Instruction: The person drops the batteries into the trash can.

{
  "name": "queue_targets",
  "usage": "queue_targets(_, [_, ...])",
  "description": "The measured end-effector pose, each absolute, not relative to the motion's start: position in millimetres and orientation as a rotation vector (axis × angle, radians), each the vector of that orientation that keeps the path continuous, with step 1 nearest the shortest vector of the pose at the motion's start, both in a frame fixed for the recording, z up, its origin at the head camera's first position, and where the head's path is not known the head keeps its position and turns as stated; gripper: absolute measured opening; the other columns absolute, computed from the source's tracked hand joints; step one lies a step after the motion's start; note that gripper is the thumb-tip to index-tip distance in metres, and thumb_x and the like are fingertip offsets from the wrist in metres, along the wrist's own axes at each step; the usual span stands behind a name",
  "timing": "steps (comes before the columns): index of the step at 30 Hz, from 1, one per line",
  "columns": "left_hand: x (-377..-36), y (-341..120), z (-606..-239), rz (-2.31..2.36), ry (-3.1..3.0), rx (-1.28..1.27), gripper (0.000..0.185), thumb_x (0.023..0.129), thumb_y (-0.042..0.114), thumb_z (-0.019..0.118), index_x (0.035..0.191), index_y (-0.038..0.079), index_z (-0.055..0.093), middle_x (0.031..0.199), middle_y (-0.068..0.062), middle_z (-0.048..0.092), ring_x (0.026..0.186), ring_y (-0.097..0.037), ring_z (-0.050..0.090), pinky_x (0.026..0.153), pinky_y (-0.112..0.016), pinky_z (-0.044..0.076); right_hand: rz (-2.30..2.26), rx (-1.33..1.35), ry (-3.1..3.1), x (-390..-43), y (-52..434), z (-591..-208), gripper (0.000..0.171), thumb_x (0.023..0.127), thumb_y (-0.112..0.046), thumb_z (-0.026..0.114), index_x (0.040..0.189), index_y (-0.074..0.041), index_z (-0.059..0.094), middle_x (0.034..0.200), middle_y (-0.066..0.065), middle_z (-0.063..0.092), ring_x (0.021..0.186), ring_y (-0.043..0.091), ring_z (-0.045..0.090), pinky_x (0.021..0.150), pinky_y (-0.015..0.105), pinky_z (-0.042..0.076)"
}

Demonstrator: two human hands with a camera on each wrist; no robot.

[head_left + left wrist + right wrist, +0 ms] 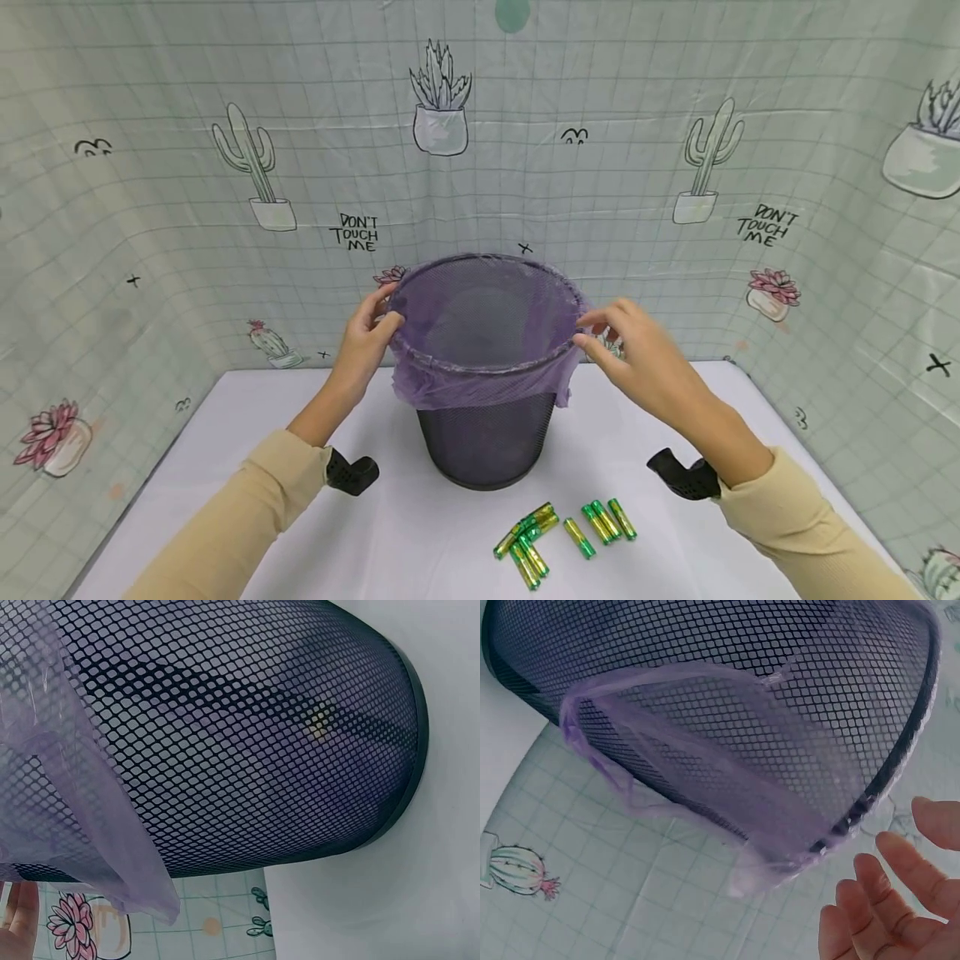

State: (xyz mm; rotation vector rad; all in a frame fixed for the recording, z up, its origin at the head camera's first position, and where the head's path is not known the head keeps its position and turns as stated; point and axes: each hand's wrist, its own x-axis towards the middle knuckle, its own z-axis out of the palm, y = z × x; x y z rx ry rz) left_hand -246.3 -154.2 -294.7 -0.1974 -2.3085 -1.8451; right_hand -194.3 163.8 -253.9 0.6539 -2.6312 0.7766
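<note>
One bin (486, 417), black mesh, stands upright mid-table (225, 417), purple bag (480, 379) folded over its rim. Your left hand (365, 337) grips bag at left rim, fingers curled over edge. Your right hand (637, 350) sits at right rim, fingers (900, 859) spread, loose; fingertips just beside bag. Batteries (558, 533) lie scattered near bin's base, near table's front edge.
</note>
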Motion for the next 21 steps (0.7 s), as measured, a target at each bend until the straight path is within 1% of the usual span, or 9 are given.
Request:
queue_targets(2, [-247,-153,-295,-1.845,-2.304,-0.196,0.054,0.09,0.014,0.044,0.143,0.017,0.036,0.132,-0.014,0.048,0.096,-0.01,0.047,0.081,-0.02,0.039,0.782,0.632,-2.594,-190,170,-259,0.026,0.094,-0.02,0.054,0.111,-0.002,0.061,0.099,0.01,0.056,0.088,0.024,0.051,0.077,0.039,0.044])
queue_targets(4, [-248,-153,-295,-1.84,-2.305,-0.19,0.054,0.09,0.014,0.044,0.143,0.017,0.036,0.132,-0.014,0.048,0.099,-0.013,0.047,0.083,-0.023,0.038,0.773,0.621,-2.555,-186,177,-267,0.022,0.093,-0.018,0.056,0.108,-0.003,0.062,0.095,0.008,0.057,0.086,0.021,0.051,0.074,0.036,0.044])
queue_targets(5, [-248,-153,-295,-1.84,-2.309,-0.188,0.054,0.09,0.014,0.044,0.143,0.017,0.036,0.133,-0.014,0.047,0.102,-0.014,0.047,0.085,-0.024,0.038,0.762,0.611,-2.545,-184,180,-272,0.021,0.092,-0.018,0.056,0.106,-0.004,0.063,0.094,0.007,0.057,0.085,0.02,0.051,0.073,0.034,0.044])
queue_targets(8, [-248,-153,-296,-1.849,-2.304,-0.185,0.054,0.09,0.014,0.044,0.143,0.017,0.036,0.132,-0.014,0.047,0.102,-0.016,0.047,0.086,-0.026,0.038,0.755,0.568,-2.541,-176,190,-287,0.019,0.091,-0.019,0.058,0.103,-0.006,0.064,0.094,0.004,0.059,0.084,0.016,0.05,0.071,0.03,0.044])
queue_targets(14, [-249,-154,-297,-1.845,-2.312,-0.169,0.054,0.09,0.014,0.044,0.143,0.018,0.037,0.13,-0.013,0.048,0.095,-0.01,0.046,0.08,-0.021,0.038,0.763,0.473,-2.581,-162,206,-313,0.018,0.09,-0.022,0.059,0.102,-0.01,0.066,0.095,0.0,0.062,0.083,0.009,0.049,0.069,0.025,0.044])
queue_targets(16, [-249,-154,-296,-1.845,-2.311,-0.169,0.054,0.089,0.014,0.044,0.143,0.017,0.037,0.13,-0.013,0.048,0.093,-0.009,0.046,0.079,-0.02,0.038,0.777,0.449,-2.6,-158,210,-321,0.018,0.09,-0.023,0.06,0.102,-0.011,0.066,0.095,-0.002,0.063,0.082,0.005,0.049,0.069,0.026,0.045])
queue_targets(18, [-249,-155,-295,-1.847,-2.314,-0.176,0.054,0.089,0.013,0.044,0.143,0.017,0.036,0.13,-0.013,0.048,0.094,-0.009,0.046,0.078,-0.019,0.039,0.791,0.417,-2.625,-155,214,-329,0.018,0.09,-0.024,0.06,0.102,-0.012,0.067,0.094,-0.003,0.063,0.08,0.002,0.048,0.069,0.025,0.045])
queue_targets(21, [-248,-155,-295,-1.851,-2.32,-0.196,0.055,0.09,0.013,0.043,0.144,0.016,0.035,0.133,-0.013,0.046,0.099,-0.011,0.047,0.081,-0.019,0.039,0.817,0.365,-2.673,-151,218,-341,0.022,0.089,-0.027,0.061,0.103,-0.012,0.067,0.094,-0.004,0.063,0.079,0.001,0.049,0.069,0.025,0.046])
